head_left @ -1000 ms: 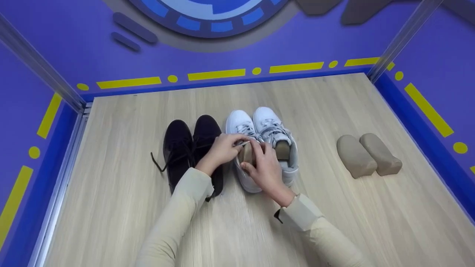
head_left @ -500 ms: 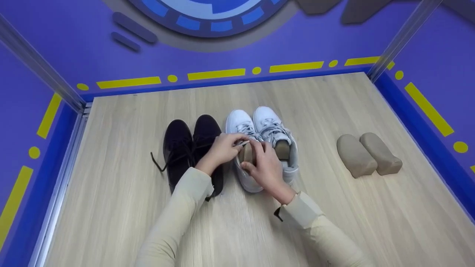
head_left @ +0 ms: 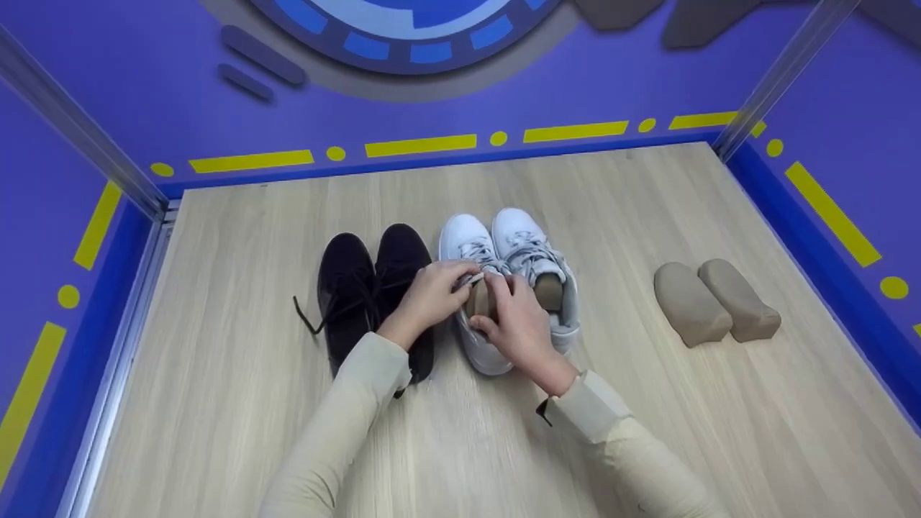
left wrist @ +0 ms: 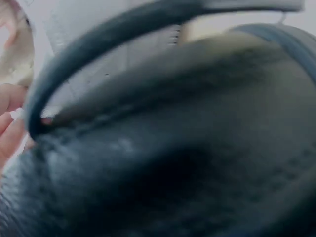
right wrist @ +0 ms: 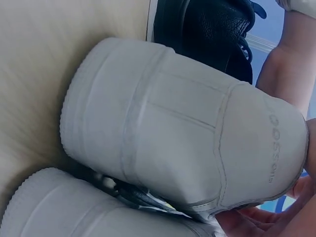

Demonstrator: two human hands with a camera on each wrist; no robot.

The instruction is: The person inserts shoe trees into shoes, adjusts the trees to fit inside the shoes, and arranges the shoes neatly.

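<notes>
Head view: the tan block (head_left: 481, 301) sits unmoved since a second ago in the nine-o'clock-side white shoe (head_left: 464, 236), so work seems paused, left hand (head_left: 430, 295) pinching the tongue (head_left: 476, 277), right hand (head_left: 522, 324) at four o'clock, grip unclear.

From the person's head, one view faces forward and down over the wooden surface (head_left: 611, 230), the blue-purple wall (head_left: 626, 90) at twelve o'clock. The left wrist camera sits almost against a blurred dark surface (left wrist: 197, 118), probably a shoe's; the right, turned sideways, closely faces the heels of the white shoes (right wrist: 182, 113), shared with the head view, a black shoe (right wrist: 212, 39) at one o'clock.
</notes>
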